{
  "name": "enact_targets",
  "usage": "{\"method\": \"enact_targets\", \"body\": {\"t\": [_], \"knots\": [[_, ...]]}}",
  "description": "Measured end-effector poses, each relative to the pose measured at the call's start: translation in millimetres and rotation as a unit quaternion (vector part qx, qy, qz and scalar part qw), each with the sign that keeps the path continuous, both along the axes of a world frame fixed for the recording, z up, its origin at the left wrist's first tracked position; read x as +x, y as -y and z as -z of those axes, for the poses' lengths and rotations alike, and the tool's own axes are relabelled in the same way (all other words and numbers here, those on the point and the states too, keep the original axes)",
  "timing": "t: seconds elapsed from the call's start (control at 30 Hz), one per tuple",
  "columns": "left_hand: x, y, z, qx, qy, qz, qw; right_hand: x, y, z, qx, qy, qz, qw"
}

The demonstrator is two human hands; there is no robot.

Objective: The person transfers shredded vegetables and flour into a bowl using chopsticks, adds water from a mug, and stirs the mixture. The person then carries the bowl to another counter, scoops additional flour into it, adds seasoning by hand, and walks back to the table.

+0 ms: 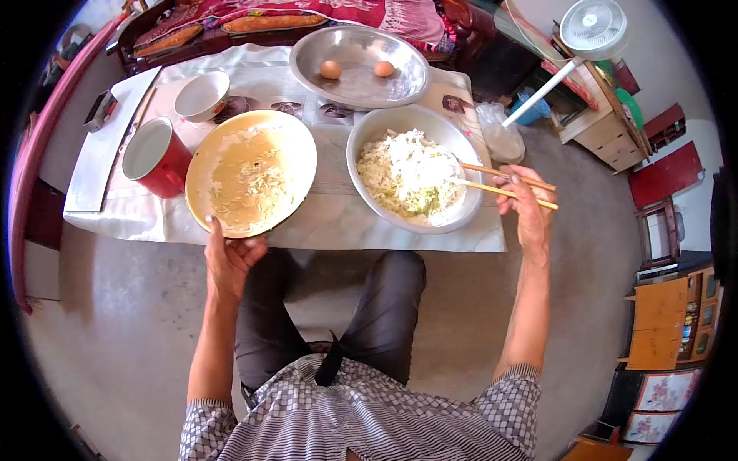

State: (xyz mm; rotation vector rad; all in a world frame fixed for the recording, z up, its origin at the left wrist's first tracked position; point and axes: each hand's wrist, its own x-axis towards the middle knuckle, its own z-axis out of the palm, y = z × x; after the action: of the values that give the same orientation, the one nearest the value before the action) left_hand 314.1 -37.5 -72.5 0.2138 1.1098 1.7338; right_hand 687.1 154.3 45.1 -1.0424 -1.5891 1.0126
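Observation:
My left hand (229, 257) grips the near rim of a yellow enamel basin (201, 165), thumb over the edge and fingers beneath. Shreds of pale green vegetable and white flour cling to the inside of that basin. In my right hand (529, 207) is a pair of chopsticks (503, 187), their tips reaching into a grey metal bowl (361, 201). That bowl holds a heap of shredded vegetable (407, 173) dusted with white flour. Behind it, a wide steel basin (361, 46) contains two brown eggs (330, 70).
A red enamel mug (157, 165) and a white bowl (202, 97) stand left of the yellow basin. At the table's left end lies a white board (100, 165). A plastic bag (500, 134) hangs by the right edge, with a standing fan (593, 29) beyond.

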Motion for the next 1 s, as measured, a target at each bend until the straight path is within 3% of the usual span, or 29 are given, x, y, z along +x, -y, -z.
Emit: {"method": "enact_targets", "body": {"t": [0.03,0.1,0.17,0.23,0.3,0.4,0.73,0.83,0.93,1.0], "knots": [[7,4,-1,0.015,0.016,0.042,0.999,5,1,-5,-0.005,-0.006,0.015,1.000],[51,4,-14,-0.103,-0.018,0.119,0.987,15,3,-13,-0.009,-0.003,0.021,1.000],[82,-10,-18,-0.096,-0.075,0.232,0.965,24,-1,-12,-0.015,0.001,0.020,1.000],[100,-41,-10,-0.043,-0.101,0.253,0.961,22,-7,1,-0.048,0.010,0.043,0.998],[110,-77,-10,0.018,-0.137,0.221,0.966,17,-17,26,-0.064,-0.002,0.057,0.996],[120,-118,-20,0.002,-0.119,0.224,0.967,6,-29,52,-0.081,-0.049,0.056,0.994],[137,-89,-15,0.033,-0.079,0.111,0.990,-30,-21,47,-0.082,-0.113,-0.006,0.990],[133,-80,-17,0.051,-0.087,0.115,0.988,-28,-16,40,-0.069,-0.083,-0.026,0.994],[114,-61,-7,0.057,-0.051,0.173,0.982,-19,-23,62,-0.101,-0.082,0.027,0.991],[97,-42,-8,0.026,-0.047,0.206,0.977,-12,-26,82,-0.142,-0.153,0.038,0.977]]}}
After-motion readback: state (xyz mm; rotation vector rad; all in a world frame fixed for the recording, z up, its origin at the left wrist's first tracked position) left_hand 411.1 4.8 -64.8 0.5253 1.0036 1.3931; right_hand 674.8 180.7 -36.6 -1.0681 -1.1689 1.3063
